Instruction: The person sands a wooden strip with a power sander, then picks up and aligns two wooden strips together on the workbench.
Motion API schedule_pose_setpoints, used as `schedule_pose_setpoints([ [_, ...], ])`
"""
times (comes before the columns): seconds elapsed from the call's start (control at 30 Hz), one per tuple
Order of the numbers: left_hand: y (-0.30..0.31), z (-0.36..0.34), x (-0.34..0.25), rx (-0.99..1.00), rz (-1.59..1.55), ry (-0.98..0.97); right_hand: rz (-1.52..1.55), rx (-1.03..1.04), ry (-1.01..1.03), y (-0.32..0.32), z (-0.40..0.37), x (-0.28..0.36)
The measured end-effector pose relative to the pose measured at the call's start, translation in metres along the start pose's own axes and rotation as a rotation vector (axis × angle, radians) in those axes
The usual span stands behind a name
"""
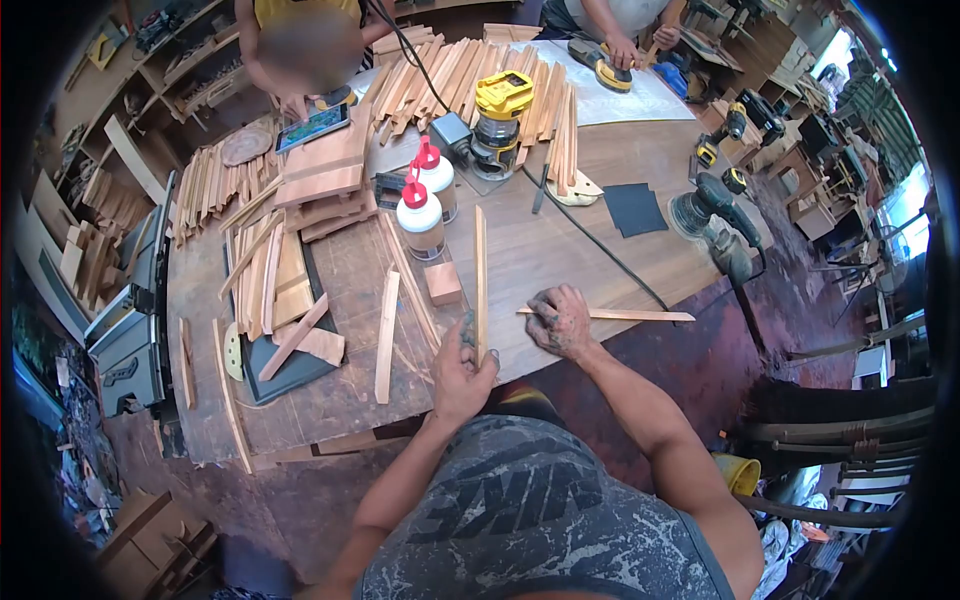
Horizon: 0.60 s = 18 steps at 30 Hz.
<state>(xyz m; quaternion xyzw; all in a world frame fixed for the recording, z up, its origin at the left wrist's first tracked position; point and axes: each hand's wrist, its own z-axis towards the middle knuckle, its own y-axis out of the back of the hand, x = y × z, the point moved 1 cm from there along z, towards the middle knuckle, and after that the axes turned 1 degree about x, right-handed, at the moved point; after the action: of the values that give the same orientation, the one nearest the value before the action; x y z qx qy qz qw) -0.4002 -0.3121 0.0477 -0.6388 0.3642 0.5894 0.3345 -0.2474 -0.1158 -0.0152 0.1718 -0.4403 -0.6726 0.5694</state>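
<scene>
My left hand (463, 378) is closed on a thin wooden strip (481, 270), which points away from me with its lower end between my thumb and fingers. Curled over another wooden strip (640, 315) near the table's front edge is my right hand (562, 322); a short end of that strip shows left of my fingers. Dark smudges mark both hands. A small wooden block (442, 284) sits just beyond my left hand. Two glue bottles with red caps stand behind it, the nearer bottle (420, 222) in front of the other.
On the wooden table (620, 265) lie a large pile of strips (450, 75), a yellow-topped router (497, 120), black sandpaper (634, 210), a sander (705, 205) and a cable (600, 240). Stacked boards (322, 180) stand left. Two people work across the table, one using a sander (613, 75).
</scene>
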Motion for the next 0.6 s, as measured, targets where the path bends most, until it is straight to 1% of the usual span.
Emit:
schedule_pose_setpoints([
  [0.1, -0.007, 0.002, 0.007, -0.02, 0.039, -0.117, 0.014, -0.006, -0.005, -0.001, -0.001, 0.0],
  [0.2, -0.006, 0.003, 0.009, -0.024, 0.124, -0.049, 0.024, -0.012, -0.013, -0.001, 0.001, 0.0],
  [0.3, -0.005, 0.005, 0.016, -0.014, 0.177, -0.035, 0.026, -0.005, -0.033, 0.001, 0.001, 0.001],
  [0.4, -0.008, 0.006, 0.018, -0.023, 0.241, -0.068, 0.033, -0.019, -0.022, 0.001, 0.002, 0.0],
  [0.5, -0.011, 0.011, 0.035, -0.054, 0.176, -0.13, 0.038, -0.049, 0.01, -0.001, 0.002, -0.002],
  [0.6, -0.008, 0.028, 0.042, -0.043, 0.494, -0.299, 0.041, -0.053, 0.022, -0.003, 0.001, -0.003],
])
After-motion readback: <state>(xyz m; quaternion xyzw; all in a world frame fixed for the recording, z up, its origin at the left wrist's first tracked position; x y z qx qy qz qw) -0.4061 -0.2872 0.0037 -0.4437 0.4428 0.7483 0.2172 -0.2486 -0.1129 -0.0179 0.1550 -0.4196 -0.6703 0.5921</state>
